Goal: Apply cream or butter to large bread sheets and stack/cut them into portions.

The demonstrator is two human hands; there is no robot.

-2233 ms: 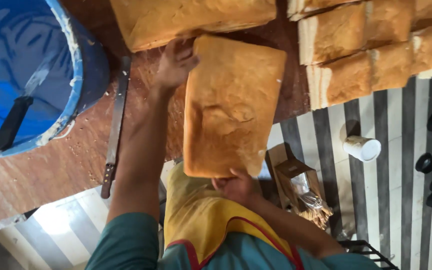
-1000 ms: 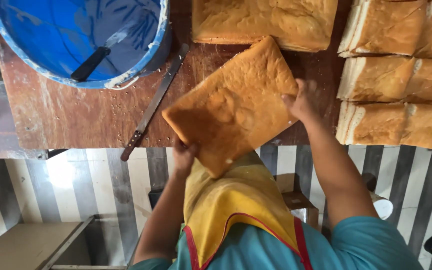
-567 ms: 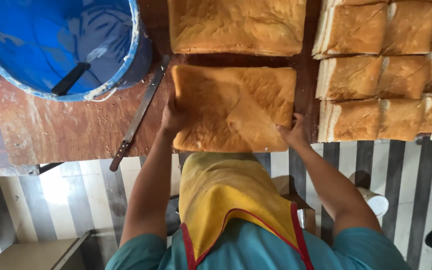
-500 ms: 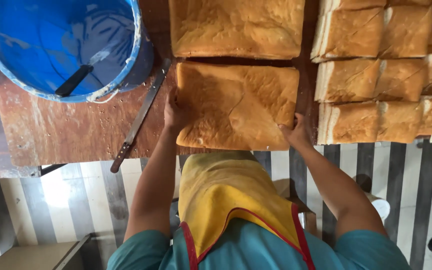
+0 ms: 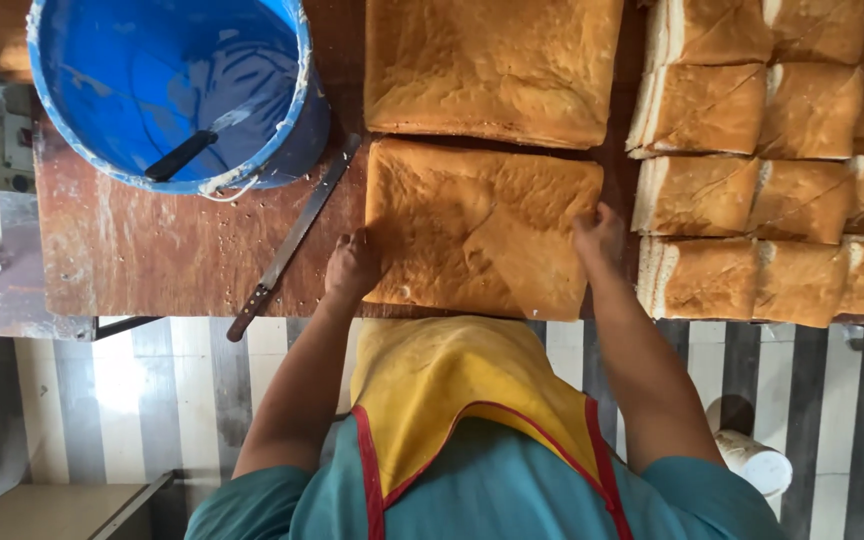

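Observation:
A large flat golden slab of sponge cake (image 5: 472,225) lies on the brown wooden table (image 5: 152,250) near its front edge. My left hand (image 5: 352,268) rests against the slab's left side, fingers curled. On its right side my right hand (image 5: 599,238) presses with fingers spread on the top corner. A second, similar slab (image 5: 492,65) lies just behind it, nearly touching.
A long knife (image 5: 292,240) lies diagonally on the table left of the slab. Behind it stands a blue bucket (image 5: 167,85) with a dark-handled tool inside. Stacked cut cake blocks (image 5: 762,170) fill the right. Below is a striped floor and a white cup (image 5: 752,462).
The slab was held tilted in the air, then turned and lowered flat onto the table in front of the other slab. My hands stay at its two sides.

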